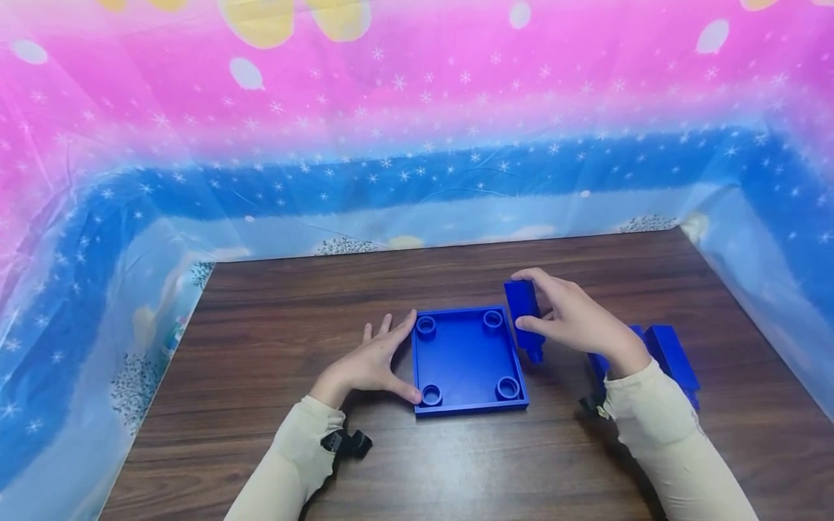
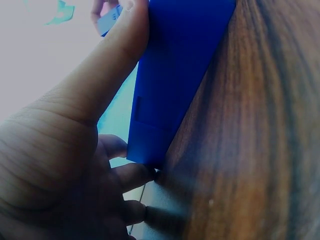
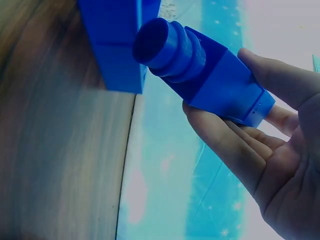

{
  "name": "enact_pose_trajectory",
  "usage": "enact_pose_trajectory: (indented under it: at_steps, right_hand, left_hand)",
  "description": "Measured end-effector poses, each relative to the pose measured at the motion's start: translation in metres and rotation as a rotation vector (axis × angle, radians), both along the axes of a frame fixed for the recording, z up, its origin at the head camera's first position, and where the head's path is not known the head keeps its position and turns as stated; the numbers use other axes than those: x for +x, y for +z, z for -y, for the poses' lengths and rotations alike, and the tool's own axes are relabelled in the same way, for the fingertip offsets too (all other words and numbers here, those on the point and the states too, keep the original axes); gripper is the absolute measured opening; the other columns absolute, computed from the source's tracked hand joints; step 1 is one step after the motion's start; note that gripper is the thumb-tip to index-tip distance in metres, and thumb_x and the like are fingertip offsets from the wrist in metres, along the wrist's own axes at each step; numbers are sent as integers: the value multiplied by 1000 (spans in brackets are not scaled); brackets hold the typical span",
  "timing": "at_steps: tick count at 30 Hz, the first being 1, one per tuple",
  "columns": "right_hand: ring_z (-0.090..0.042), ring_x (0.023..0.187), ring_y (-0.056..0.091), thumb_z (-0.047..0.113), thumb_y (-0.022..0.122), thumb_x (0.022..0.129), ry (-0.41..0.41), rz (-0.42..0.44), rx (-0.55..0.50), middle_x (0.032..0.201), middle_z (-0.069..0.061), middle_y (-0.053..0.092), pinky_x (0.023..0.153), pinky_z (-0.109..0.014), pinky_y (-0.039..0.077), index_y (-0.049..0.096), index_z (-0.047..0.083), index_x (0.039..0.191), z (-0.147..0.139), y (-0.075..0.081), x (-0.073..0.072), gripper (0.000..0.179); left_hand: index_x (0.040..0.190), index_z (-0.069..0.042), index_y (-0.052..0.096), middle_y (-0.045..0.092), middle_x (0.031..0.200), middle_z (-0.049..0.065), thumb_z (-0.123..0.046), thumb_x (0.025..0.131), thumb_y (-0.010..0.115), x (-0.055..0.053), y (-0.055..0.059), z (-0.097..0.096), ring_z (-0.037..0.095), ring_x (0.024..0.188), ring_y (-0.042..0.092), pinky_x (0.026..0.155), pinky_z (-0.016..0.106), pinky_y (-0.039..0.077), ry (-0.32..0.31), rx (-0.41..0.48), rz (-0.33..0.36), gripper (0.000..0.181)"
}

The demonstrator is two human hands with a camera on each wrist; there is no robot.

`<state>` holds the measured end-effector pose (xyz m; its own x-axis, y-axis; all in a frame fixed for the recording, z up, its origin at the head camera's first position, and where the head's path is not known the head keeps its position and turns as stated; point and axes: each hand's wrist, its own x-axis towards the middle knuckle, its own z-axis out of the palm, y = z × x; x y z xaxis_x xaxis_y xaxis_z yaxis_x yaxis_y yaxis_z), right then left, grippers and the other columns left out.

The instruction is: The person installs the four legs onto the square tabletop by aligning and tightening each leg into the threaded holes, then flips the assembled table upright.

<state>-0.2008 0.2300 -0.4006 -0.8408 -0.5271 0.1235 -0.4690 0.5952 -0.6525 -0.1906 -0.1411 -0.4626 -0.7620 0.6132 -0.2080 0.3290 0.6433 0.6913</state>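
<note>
A square blue tabletop (image 1: pixel 465 362), upside down with a raised rim and a round socket in each corner, lies on the wooden table. My left hand (image 1: pixel 367 369) spans its left side with fingers spread, the thumb at the near corner and the index finger at the far one. In the left wrist view, the tabletop's side wall (image 2: pixel 175 75) rises between thumb and fingers. My right hand (image 1: pixel 580 315) pinches a blue table leg (image 1: pixel 521 300) just right of the tabletop. The right wrist view shows this leg's ringed, screw-like round end (image 3: pixel 172 50) pointing away from the palm.
More blue legs (image 1: pixel 674 354) lie on the wooden table (image 1: pixel 456 474) at the right, partly hidden by my right wrist. A pink and blue snowflake-printed cloth (image 1: pixel 417 166) hangs behind the table and along its sides. Black straps (image 1: pixel 348 443) sit at both cuffs.
</note>
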Motion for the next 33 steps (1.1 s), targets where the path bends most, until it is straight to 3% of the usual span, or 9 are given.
enact_pose_trajectory:
  at_steps: [7,18,25,33]
  right_hand:
    - [-27,102,74,10,80,95,-3,-11,-74,132,-15,68,75,-31,63,45,13,152,16,4,-3,67]
    - [-24,102,74,10,78,97,9,13,-159,128,-14,69,79,-37,64,43,17,151,39,11,-5,64]
    - [-26,100,75,4,76,97,44,-36,-210,128,-18,66,73,-34,64,42,14,149,55,12,-13,62]
    - [-30,103,75,2,74,98,66,-34,-243,130,-20,63,74,-37,65,41,11,149,69,8,-21,62]
  left_hand:
    - [170,-13,-1,3,177,4,-52,71,96,-1,-4,0,37,159,-17,122,62,-19,4,-30,9,144]
    - [171,-13,1,5,177,6,-50,71,97,-1,-3,-2,39,159,-16,122,63,-18,5,-23,9,143]
    - [171,-11,3,6,177,9,-48,71,98,0,-1,2,40,159,-16,121,64,-19,12,-13,7,143]
    - [171,-12,3,7,177,7,-49,70,97,0,-2,1,40,159,-15,122,64,-18,13,-10,1,143]
